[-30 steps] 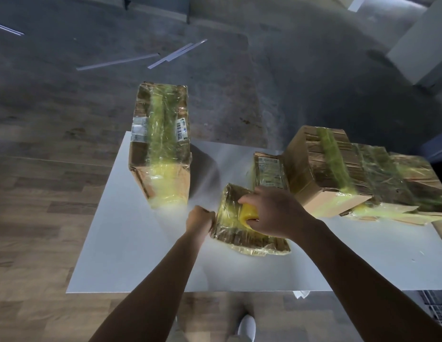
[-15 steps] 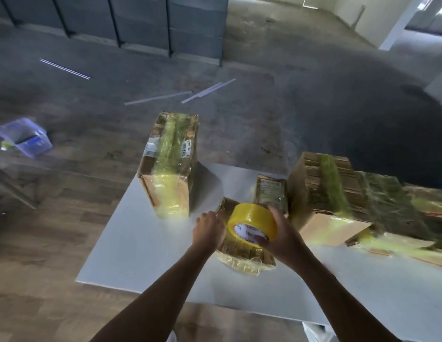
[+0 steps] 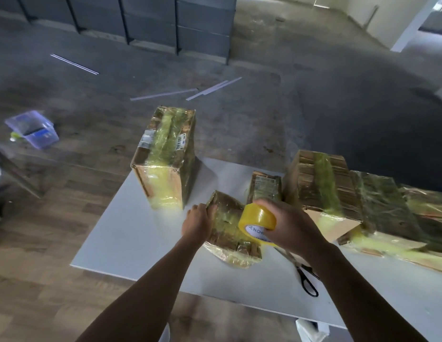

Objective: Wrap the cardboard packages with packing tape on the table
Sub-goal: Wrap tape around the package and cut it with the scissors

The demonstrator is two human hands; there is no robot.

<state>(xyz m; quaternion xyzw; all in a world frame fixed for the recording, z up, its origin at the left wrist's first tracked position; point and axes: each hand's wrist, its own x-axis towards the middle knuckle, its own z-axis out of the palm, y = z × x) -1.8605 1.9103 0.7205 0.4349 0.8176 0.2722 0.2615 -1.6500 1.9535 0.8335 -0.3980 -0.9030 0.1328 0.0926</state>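
Left hand (image 3: 197,224) grips the small package (image 3: 227,234); right hand (image 3: 292,228) clutches the tape roll (image 3: 257,218). Loose tension could wrinkle the tape.

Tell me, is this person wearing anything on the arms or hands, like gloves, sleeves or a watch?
No. The left hand and the right hand are bare, without gloves. The left forearm and the right forearm are uncovered to the frame's edge: no sleeve, watch or bracelet shows. Rings I cannot rule out from this view.
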